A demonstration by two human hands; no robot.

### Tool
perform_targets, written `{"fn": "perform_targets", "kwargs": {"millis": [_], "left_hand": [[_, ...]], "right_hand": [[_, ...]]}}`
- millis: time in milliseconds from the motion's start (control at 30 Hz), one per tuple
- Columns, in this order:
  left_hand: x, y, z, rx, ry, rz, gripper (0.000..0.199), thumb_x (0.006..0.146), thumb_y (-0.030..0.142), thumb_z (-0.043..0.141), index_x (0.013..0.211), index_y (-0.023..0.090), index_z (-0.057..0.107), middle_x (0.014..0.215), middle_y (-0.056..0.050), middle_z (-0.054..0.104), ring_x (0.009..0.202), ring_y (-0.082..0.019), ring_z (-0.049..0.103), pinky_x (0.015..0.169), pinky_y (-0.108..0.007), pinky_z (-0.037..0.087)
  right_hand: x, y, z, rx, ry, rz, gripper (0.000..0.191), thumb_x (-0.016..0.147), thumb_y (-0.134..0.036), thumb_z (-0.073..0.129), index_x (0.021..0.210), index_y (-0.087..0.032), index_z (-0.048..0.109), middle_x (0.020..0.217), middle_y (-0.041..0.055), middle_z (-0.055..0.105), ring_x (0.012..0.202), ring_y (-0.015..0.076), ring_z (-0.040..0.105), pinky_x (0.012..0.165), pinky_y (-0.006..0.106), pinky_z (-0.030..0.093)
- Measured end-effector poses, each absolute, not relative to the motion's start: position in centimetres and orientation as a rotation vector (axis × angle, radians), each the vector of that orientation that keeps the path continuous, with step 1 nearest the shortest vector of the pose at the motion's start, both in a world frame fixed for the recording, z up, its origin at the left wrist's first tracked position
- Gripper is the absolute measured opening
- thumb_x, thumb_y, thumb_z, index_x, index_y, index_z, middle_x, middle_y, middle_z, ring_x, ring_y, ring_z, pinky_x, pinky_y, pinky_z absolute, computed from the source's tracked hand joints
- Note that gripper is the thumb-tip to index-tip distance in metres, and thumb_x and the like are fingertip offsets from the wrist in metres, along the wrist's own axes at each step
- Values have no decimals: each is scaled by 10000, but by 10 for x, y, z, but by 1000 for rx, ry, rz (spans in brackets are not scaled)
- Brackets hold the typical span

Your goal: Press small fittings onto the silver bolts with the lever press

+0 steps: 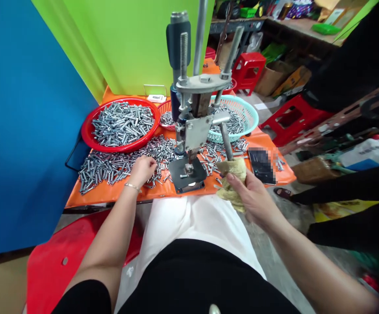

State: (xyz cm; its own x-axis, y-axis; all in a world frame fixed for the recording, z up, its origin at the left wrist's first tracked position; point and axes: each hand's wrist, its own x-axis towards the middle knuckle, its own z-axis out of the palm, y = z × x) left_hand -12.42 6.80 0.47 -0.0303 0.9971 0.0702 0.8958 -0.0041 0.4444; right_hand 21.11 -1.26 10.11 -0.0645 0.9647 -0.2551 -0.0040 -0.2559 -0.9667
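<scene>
**Hand press: one hand on the lever, one at the parts**

Right hand (pixel 255 197) wrapped around the yellow cloth (pixel 237 172) that covers the lower end of the lever (pixel 226 141). Left hand (pixel 142 171) has its fingers curled in at the near edge of the loose metal parts (pixel 102 171); cannot tell whether a part is pinched in them.

Parts lie heaped on the orange tabletop (pixel 163 190), under and beyond the left hand and out to its left. More fill the red basin (pixel 84 132), beyond that hand. The press (pixel 198 133) stands between the two hands, its black base plate (pixel 177 173) just right of the left one. A small shiny block (pixel 188 167) sits on the plate below the ram (pixel 192 155).

Judgement on working well: take parts singly, pinched by the shank, all turned one way. Square each in place before loading the lever. Left fingers should be well back from the ram before the right hand pulls. Even pressure beats a jerk. Watch the cloth: if it slips, the grip goes too.
</scene>
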Motion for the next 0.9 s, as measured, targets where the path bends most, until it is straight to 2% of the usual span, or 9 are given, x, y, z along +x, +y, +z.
{"fn": "perform_targets", "kwargs": {"millis": [133,267,367,500,600,700,800,900], "left_hand": [[-103,75,9,1980,2166,312,227,872,366,643,822,185,771,946,-135,715,963,-290,666,891,-386,532],[-85,79,19,1947,2215,110,268,885,347,617,949,160,797,1088,-176,714,1049,-313,673,890,-378,534],[-86,80,21,1914,2188,20,298,887,386,612,942,168,808,1089,-182,718,1027,-329,681,866,-393,536],[-98,83,11,1997,2117,105,230,861,322,636,912,161,792,1033,-163,702,989,-297,668,885,-375,520],[-112,85,-1,2033,1975,276,143,816,227,656,897,180,764,949,-96,675,928,-240,645,873,-331,509],[-125,85,-9,2043,1869,419,152,773,172,668,909,190,734,904,-51,649,877,-205,621,843,-301,500],[-128,86,-9,2034,1913,420,181,765,190,691,943,171,717,937,-66,660,883,-216,622,846,-314,498],[-117,85,1,2018,2018,290,184,826,283,674,950,156,721,1000,-119,683,933,-259,644,860,-354,504]], "right_hand": [[210,-11,99,-1355,-1114,1445,497,794,-588,775,1110,-239,616,800,-16,568,635,111,528,560,234,478],[212,-12,103,-1354,-1126,1454,502,790,-603,774,1090,-235,612,788,-17,564,640,114,544,563,237,486],[214,-14,111,-1360,-1129,1487,514,787,-608,771,1108,-242,608,819,-5,592,653,126,563,572,253,500],[216,-16,119,-1346,-1166,1502,521,777,-614,775,1099,-243,604,814,-3,598,650,129,566,569,255,489],[217,-17,120,-1354,-1171,1490,536,763,-624,783,1089,-239,602,809,-7,592,652,127,564,574,256,489],[217,-17,118,-1367,-1161,1481,556,771,-640,769,1112,-236,599,839,0,609,668,131,576,580,259,493],[216,-17,117,-1388,-1158,1472,570,777,-638,765,1141,-233,597,865,7,623,686,135,587,588,257,494],[216,-17,117,-1396,-1162,1468,551,780,-629,762,1128,-234,597,857,6,626,690,140,592,602,263,502]]}}
